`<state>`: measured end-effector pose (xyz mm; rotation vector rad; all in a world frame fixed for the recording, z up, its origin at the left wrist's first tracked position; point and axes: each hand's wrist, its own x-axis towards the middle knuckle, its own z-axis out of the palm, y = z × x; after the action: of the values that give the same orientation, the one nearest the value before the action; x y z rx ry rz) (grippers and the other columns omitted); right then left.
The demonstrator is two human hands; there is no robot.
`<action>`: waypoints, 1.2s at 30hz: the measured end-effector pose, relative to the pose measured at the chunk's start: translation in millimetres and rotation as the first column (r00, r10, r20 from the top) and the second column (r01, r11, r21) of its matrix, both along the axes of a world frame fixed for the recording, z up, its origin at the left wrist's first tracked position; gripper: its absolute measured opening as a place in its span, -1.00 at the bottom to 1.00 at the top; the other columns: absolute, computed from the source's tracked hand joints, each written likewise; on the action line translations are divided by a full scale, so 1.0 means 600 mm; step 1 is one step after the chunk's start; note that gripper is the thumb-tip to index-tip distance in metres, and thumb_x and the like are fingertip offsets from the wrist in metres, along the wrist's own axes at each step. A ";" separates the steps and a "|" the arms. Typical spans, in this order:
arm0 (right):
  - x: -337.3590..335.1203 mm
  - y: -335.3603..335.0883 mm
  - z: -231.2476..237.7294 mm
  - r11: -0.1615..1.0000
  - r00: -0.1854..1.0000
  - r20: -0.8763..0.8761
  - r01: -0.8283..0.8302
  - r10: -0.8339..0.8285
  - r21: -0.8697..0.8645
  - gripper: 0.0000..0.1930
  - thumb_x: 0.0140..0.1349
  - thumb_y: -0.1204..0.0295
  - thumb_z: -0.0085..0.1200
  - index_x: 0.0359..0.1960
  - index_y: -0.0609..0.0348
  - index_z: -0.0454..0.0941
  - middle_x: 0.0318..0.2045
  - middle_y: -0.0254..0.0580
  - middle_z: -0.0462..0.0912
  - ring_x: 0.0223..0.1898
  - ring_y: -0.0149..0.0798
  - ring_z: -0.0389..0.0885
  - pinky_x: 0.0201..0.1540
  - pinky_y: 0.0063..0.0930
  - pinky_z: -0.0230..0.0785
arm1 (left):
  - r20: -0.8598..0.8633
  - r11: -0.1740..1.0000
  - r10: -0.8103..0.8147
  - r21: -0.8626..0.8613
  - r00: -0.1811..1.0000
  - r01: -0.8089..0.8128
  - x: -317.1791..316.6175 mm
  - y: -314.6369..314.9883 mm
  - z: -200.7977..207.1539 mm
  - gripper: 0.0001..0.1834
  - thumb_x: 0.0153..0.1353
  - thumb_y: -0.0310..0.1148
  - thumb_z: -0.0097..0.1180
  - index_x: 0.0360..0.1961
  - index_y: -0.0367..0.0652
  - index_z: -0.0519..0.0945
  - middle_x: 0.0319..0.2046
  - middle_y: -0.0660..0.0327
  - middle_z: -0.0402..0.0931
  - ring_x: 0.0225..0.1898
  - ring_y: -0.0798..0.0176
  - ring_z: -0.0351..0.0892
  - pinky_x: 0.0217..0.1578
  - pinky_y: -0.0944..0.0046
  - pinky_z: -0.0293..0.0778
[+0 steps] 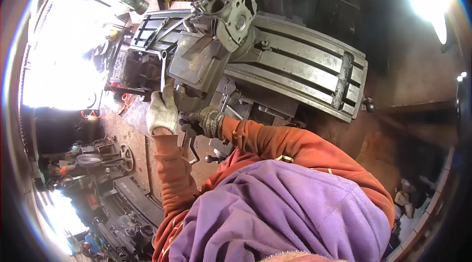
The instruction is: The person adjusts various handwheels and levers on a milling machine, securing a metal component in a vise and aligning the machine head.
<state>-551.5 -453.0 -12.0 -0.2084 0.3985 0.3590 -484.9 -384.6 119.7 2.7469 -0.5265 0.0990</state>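
Left hand (163, 111) closed round a wrench (163, 72) at its near end, presumably for leverage; right hand (208, 120) curled beside a crank (192, 149), hold unclear.

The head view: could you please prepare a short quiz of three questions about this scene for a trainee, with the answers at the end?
1. Which tool does the left hand hold?
2. True or false: the right hand is bare.
3. Fill in the missing word: the grey metal table has long ____ running along its top.

Key:
1. A wrench, its ring end pointing away from the person.
2. False; it wears a greyish, speckled glove.
3. Slots.
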 end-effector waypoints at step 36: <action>-0.129 -0.478 0.067 -0.725 0.999 -0.053 -0.033 0.004 -0.688 -0.68 0.39 0.20 0.08 0.05 0.01 0.68 0.02 0.03 0.71 0.09 0.09 0.65 0.13 -0.14 0.48 | -0.087 0.893 0.362 -0.251 0.928 -0.372 -0.026 0.000 -0.023 -0.40 0.38 0.21 0.01 -0.14 -0.16 0.71 -0.24 -0.19 0.67 -0.11 -0.26 0.67 -0.11 -0.09 0.50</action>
<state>-629.1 -739.8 28.4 -2.5316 0.6575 -0.2493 -500.4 -384.5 105.8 2.5430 0.0271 0.1936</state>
